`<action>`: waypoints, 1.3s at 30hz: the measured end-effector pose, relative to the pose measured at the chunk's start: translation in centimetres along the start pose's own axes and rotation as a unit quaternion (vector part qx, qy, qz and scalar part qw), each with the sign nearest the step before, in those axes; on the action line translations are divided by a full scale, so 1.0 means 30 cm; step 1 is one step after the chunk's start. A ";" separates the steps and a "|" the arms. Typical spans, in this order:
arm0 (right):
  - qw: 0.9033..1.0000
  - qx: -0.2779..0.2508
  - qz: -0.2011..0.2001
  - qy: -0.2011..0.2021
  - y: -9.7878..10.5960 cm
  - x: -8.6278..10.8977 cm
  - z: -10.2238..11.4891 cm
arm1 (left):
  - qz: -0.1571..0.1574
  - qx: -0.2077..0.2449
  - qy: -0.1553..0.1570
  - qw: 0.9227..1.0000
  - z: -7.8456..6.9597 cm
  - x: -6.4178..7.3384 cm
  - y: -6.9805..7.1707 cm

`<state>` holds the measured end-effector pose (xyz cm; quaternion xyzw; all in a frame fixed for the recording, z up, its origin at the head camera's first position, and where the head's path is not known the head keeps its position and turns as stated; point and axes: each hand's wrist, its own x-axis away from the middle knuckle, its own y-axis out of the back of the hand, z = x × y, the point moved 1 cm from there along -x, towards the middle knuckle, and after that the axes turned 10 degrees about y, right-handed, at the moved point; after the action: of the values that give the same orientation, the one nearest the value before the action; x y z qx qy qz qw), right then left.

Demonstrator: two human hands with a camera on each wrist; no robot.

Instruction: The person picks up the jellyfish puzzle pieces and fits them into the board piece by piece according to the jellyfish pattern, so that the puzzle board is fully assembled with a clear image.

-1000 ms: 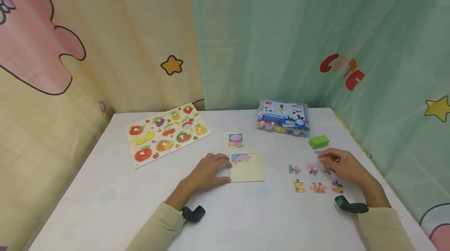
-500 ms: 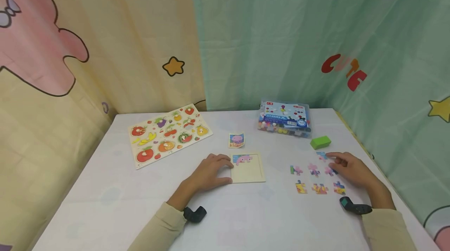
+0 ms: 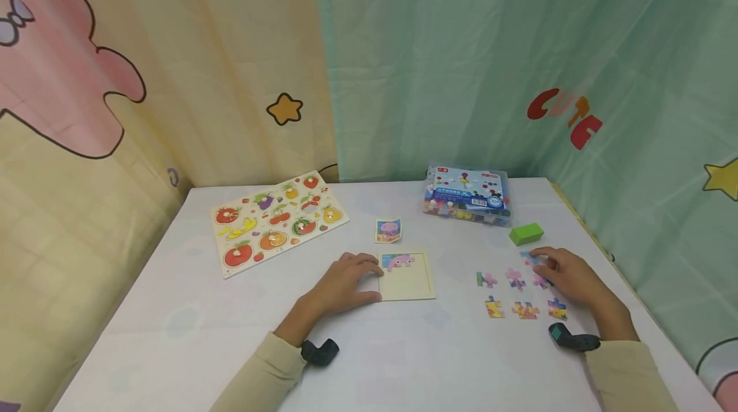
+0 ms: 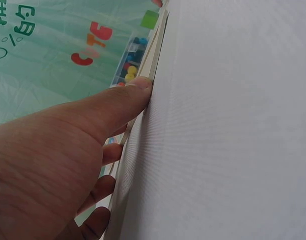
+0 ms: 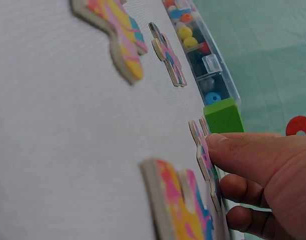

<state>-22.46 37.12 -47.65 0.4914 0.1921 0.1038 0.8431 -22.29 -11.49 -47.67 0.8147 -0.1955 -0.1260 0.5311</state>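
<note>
My left hand [image 3: 343, 280] rests at the left edge of a pale wooden puzzle board [image 3: 412, 285], thumb by its near corner and fingertips farther up. A joined blue-and-pink section [image 3: 398, 261] lies in the board's far left corner. On the right, my right hand [image 3: 567, 276] hovers low over loose jigsaw pieces, index finger and thumb apart at a blue-and-pink piece [image 3: 526, 258]. A pink-and-purple piece [image 3: 539, 281] is partly under this hand. In the right wrist view the thumb [image 5: 218, 141] overlaps a piece's edge; the index finger is hidden behind it.
Other pieces lie in rows, among them a yellow-and-red one [image 3: 524, 311]. Behind them are a green block [image 3: 526, 234] and a clear bead box [image 3: 467, 195]. A small picture card [image 3: 388, 230] lies beyond the board; a fruit puzzle [image 3: 279, 223] sits at back left.
My right hand moved slightly right, uncovering the blue-and-pink piece, then came back left over its edge with the thumb nearer. The left hand stays at the board.
</note>
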 end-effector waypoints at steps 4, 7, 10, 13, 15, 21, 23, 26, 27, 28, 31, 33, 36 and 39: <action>1.000 -0.007 -0.004 -0.010 -0.001 -0.002 0.008 | -0.002 0.000 -0.001 1.000 -0.002 0.001 0.004; 1.000 -0.006 0.003 -0.019 0.000 -0.004 0.011 | -0.001 0.000 0.000 1.000 -0.002 0.003 0.005; 1.000 -0.002 0.009 -0.018 0.003 -0.008 0.012 | -0.002 0.000 -0.001 1.000 -0.001 0.002 0.005; 1.000 0.002 0.016 -0.015 0.005 -0.013 0.012 | -0.004 0.000 -0.002 1.000 0.000 0.001 0.006; 1.000 0.012 0.021 -0.016 0.007 -0.016 0.013 | -0.004 -0.001 -0.002 1.000 0.000 0.002 0.006; 0.998 0.046 0.035 -0.022 0.017 -0.017 0.017 | -0.004 0.000 -0.002 1.000 0.001 0.002 0.002; 0.998 0.045 0.030 -0.023 0.021 -0.014 0.023 | -0.004 0.002 -0.003 1.000 0.001 0.002 0.002; 0.999 0.040 0.011 -0.015 0.026 -0.014 0.046 | -0.002 0.004 -0.004 1.000 0.001 0.002 0.001; 0.999 0.039 0.003 -0.011 0.026 -0.018 0.058 | -0.003 0.003 -0.004 1.000 0.001 0.002 0.001; 0.999 0.033 -0.003 -0.009 0.027 -0.024 0.073 | -0.003 0.003 -0.004 1.000 0.002 0.001 0.001; 1.000 0.019 -0.021 0.006 0.020 -0.052 0.128 | -0.004 0.003 -0.003 1.000 0.003 -0.001 0.001; 0.999 0.012 -0.028 0.020 0.008 -0.079 0.167 | -0.005 0.002 -0.005 1.000 0.005 -0.003 0.000; 0.998 -0.011 -0.034 0.053 -0.022 -0.132 0.225 | -0.004 0.004 -0.007 1.000 0.007 -0.004 0.000; 0.995 -0.028 -0.027 0.087 -0.064 -0.191 0.279 | -0.004 0.007 -0.009 1.000 0.004 -0.006 0.002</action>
<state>-24.10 27.47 -44.33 0.4518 0.2747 0.1289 0.8389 -22.52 -11.53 -47.65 0.8180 -0.1977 -0.1340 0.5234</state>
